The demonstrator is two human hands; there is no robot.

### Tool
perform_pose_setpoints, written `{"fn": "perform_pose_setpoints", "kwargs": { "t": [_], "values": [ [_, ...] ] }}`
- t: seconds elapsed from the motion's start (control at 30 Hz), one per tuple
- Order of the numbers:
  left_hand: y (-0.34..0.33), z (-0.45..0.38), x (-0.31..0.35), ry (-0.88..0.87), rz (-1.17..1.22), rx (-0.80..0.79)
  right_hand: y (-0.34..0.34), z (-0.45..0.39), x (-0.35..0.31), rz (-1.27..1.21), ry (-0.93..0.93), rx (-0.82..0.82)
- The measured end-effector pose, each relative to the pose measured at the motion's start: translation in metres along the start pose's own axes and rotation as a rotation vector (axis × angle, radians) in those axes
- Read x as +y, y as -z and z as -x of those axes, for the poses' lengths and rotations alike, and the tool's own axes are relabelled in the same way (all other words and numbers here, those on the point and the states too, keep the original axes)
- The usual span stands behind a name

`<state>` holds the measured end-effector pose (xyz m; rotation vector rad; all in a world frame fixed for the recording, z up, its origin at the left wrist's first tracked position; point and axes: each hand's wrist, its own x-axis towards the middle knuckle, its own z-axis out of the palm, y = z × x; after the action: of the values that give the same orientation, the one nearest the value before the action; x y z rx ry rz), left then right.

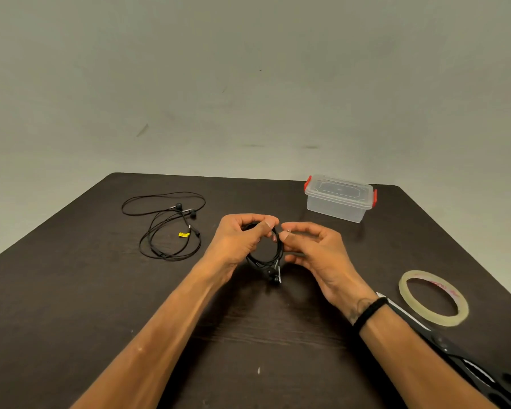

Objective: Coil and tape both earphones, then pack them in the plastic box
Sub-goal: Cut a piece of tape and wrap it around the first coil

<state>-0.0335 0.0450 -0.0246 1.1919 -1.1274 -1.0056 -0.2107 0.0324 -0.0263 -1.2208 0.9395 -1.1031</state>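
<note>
Our left hand [242, 240] grips the coiled earphone [267, 258] mid-table [71, 290], thumb pinching the loop's top. Our right hand [313, 249] pinches something small and pale at the coil's right edge; can't tell what. Second earphone [165, 228] lies loose left of the coil. Closed box [340, 197] behind-right of the coil. Tape roll [434, 296] right of it, scissors [455, 352] near-right, partly under our right forearm.

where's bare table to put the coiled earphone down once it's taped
Bare table lies near-left, below the loose earphone. Another patch sits between that earphone and the plastic box. The near-right is crowded: tape roll and scissors.
</note>
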Motion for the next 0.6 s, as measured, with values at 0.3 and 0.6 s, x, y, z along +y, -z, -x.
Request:
{"fn": "perform_pose_setpoints", "kwargs": {
  "t": [0.3,0.6],
  "values": [
    [-0.0034,0.0053,0.0036,-0.104,-0.145,0.074,0.0021,0.0026,-0.0055,-0.008,-0.004,-0.072],
    [-0.0039,0.0061,0.0013,-0.213,-0.216,0.134,-0.0009,-0.0015,-0.0059,-0.194,-0.143,-0.031]
  ]
}}
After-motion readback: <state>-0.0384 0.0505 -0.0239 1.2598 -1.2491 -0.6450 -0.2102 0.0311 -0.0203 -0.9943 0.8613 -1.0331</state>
